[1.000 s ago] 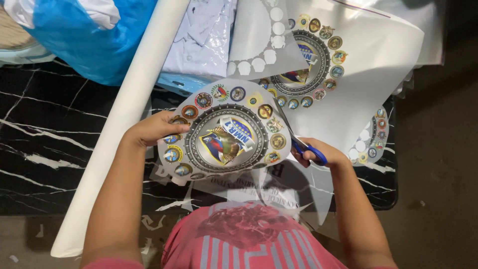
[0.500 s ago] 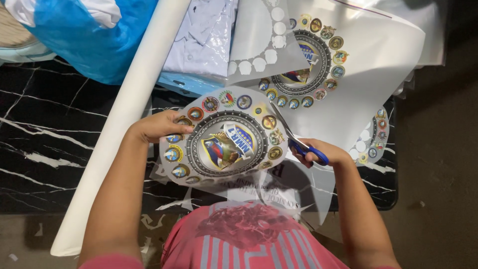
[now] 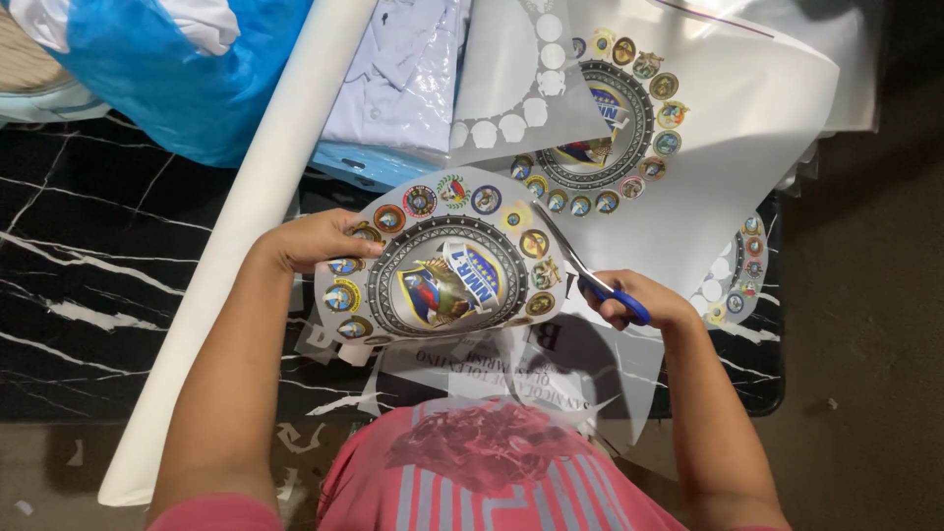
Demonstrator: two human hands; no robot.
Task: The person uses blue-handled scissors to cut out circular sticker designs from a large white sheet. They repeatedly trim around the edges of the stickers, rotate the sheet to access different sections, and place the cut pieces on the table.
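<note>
Over the black marble table (image 3: 88, 246), the left hand (image 3: 315, 241) pinches the left edge of a round printed emblem sheet (image 3: 447, 270), holding it lifted and roughly flat between both hands. Right hand (image 3: 639, 300) is closed through the blue handles of one pair of scissors (image 3: 580, 265), whose blades run up and to the left, biting the sheet's right rim. So the sheet lies left of the cutting hand, with the blades' long axis along that edge. Count them: one emblem in hand, a second uncut emblem print (image 3: 605, 123) further back, one long white roll (image 3: 246, 236) lying diagonally at the left, and one blue plastic bag (image 3: 187, 74).
</note>
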